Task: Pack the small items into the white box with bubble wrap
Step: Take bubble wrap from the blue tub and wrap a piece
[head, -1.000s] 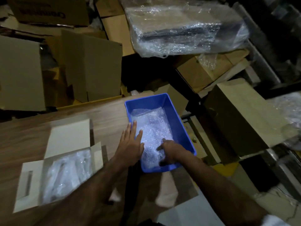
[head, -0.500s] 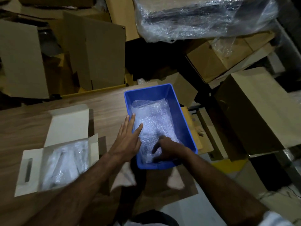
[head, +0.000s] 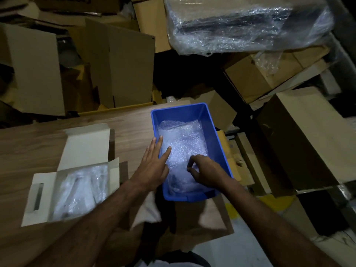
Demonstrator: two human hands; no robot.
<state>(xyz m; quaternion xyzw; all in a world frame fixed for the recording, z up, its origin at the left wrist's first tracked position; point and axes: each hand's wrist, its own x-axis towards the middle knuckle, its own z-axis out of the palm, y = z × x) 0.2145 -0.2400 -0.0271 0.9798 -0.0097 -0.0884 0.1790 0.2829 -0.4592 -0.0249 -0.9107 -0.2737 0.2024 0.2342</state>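
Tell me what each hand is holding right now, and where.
Left hand holds nothing; it lies flat on the blue bin's left rim. Right hand fingers pinch the bubble wrap near its front end.

This is a dim storeroom or packing area. Brown cartons and flattened cardboard stand piled along the far side and to the right, some open, some leaning. A large bundle in clear stretch film lies on top of the pile at far right. Near, a wooden table serves as a packing bench, with a blue bin of bubble wrap.
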